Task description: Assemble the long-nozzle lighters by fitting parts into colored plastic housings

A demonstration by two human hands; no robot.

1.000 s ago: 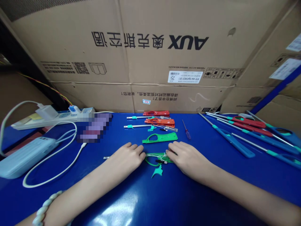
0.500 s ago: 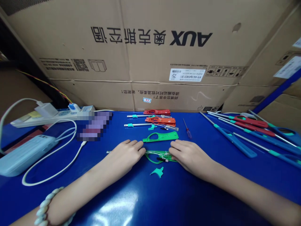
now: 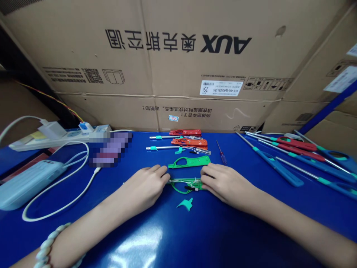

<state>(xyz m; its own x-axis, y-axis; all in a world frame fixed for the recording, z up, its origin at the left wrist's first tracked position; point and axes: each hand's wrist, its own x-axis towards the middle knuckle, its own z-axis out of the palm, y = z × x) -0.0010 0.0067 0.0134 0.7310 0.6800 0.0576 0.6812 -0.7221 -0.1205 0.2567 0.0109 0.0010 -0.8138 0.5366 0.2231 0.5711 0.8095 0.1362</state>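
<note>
A green lighter half-shell with wires and a metal tube inside lies on the blue table. My left hand rests palm down on its left end, fingers curled over the tube. My right hand presses the shell's right end, fingers bent. A second green half-shell lies just behind. A small teal trigger piece lies loose in front, apart from both hands.
Red and orange shells with metal tubes and a small screwdriver lie further back. Several long blue and red lighters fill the right. A power bank, white cable and power strip sit left. Cardboard boxes wall the back.
The green shell with my hands on it has slid slightly back, leaving the teal trigger piece lying loose in front. Both hands stay on the shell's ends.
</note>
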